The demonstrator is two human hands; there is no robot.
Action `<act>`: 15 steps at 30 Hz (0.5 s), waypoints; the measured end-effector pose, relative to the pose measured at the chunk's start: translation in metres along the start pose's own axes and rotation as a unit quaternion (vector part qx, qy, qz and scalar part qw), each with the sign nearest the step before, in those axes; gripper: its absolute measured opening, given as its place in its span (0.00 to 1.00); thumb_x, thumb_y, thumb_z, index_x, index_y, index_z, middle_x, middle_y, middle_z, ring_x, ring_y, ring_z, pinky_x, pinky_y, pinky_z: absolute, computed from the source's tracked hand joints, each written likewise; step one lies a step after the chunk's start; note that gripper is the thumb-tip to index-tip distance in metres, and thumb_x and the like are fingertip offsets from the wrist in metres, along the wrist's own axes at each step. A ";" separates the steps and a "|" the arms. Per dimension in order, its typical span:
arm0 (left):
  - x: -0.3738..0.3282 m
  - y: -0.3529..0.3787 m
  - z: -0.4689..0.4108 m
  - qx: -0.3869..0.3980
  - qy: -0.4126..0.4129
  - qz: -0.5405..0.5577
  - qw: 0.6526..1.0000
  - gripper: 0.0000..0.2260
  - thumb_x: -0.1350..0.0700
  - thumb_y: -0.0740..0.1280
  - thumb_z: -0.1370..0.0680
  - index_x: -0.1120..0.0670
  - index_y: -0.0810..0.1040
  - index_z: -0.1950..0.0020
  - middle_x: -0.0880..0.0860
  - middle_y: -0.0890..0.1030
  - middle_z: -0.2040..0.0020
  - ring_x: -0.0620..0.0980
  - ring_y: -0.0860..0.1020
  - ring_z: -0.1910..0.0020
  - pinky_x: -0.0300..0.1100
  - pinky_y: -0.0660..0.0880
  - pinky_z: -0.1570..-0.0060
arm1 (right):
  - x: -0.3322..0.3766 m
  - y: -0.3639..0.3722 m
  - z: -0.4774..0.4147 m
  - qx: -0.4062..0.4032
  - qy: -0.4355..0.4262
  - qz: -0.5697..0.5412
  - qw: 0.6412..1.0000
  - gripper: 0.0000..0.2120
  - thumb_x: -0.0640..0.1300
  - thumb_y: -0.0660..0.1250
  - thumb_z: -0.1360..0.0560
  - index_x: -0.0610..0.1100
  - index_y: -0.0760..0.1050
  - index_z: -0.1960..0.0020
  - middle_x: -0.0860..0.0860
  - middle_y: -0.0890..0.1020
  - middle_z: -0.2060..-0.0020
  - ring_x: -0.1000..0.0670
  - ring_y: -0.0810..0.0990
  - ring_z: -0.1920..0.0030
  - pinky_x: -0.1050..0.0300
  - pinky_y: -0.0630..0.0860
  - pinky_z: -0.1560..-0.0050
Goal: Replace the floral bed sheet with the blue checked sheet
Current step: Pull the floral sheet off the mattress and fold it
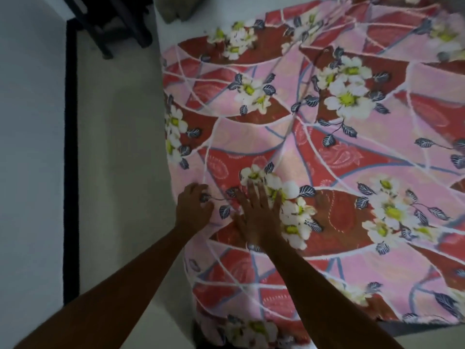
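Note:
The floral bed sheet (327, 152), pink and red with white flowers, covers the bed across the right of the view. My left hand (195, 206) is at the sheet's left edge with its fingers curled into the cloth. My right hand (259, 212) lies flat on the sheet just to the right, fingers straight and spread, pressing on a white flower. The blue checked sheet is not in view.
A pale floor (113, 147) runs along the bed's left side, with a dark strip (71, 159) beside a white wall. A dark piece of furniture (113, 23) stands at the top left. A greyish cushion (178, 8) sits at the bed's far corner.

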State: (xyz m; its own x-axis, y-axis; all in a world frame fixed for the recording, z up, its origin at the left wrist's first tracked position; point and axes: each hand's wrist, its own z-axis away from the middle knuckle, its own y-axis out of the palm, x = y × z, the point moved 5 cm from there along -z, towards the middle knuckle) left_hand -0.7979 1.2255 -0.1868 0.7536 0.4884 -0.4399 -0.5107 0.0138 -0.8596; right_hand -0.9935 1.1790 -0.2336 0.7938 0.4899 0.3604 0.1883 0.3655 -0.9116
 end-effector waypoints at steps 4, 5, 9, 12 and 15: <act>0.019 -0.011 -0.072 0.002 0.017 -0.021 1.000 0.23 0.46 0.62 0.30 0.55 0.78 0.39 0.61 0.76 0.44 0.63 0.76 0.49 0.53 0.74 0.48 | 0.015 0.000 -0.041 -0.020 0.024 0.029 0.999 0.30 0.65 0.53 0.21 0.55 0.60 0.21 0.45 0.58 0.20 0.39 0.53 0.21 0.23 0.44 0.29; 0.024 -0.015 -0.091 0.000 0.039 -0.021 0.999 0.22 0.46 0.62 0.30 0.56 0.78 0.41 0.61 0.76 0.46 0.64 0.76 0.50 0.53 0.74 0.49 | 0.020 0.000 -0.055 -0.026 0.034 0.033 0.999 0.30 0.65 0.55 0.21 0.55 0.61 0.22 0.45 0.59 0.21 0.39 0.54 0.21 0.23 0.45 0.29; 0.037 -0.038 -0.161 0.010 0.157 0.019 0.987 0.17 0.50 0.63 0.29 0.58 0.79 0.47 0.61 0.76 0.51 0.62 0.76 0.53 0.53 0.75 0.54 | 0.046 -0.010 -0.122 -0.056 0.113 0.047 0.991 0.30 0.66 0.54 0.21 0.57 0.62 0.22 0.48 0.57 0.20 0.42 0.53 0.20 0.25 0.47 0.29; 0.054 -0.069 -0.208 0.032 0.201 0.061 0.977 0.16 0.50 0.63 0.29 0.58 0.79 0.48 0.60 0.77 0.50 0.61 0.77 0.52 0.52 0.75 0.51 | 0.068 -0.014 -0.182 -0.047 0.180 0.007 0.983 0.30 0.66 0.51 0.21 0.59 0.55 0.21 0.51 0.50 0.19 0.45 0.45 0.19 0.27 0.41 0.27; 0.078 -0.106 -0.250 0.073 0.184 0.083 0.977 0.18 0.49 0.63 0.31 0.58 0.81 0.47 0.59 0.79 0.49 0.60 0.78 0.50 0.49 0.75 0.47 | 0.094 -0.024 -0.234 -0.050 0.229 -0.042 0.971 0.30 0.63 0.54 0.19 0.55 0.56 0.20 0.50 0.50 0.19 0.43 0.46 0.20 0.28 0.40 0.27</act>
State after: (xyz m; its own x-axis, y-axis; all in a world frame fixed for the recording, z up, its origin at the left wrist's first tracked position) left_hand -0.5821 1.0440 -0.1949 0.7391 0.1490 -0.6569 -0.6721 0.0991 -0.7338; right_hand -0.7879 1.0307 -0.2240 0.9429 0.0502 0.3293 0.3005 0.2989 -0.9058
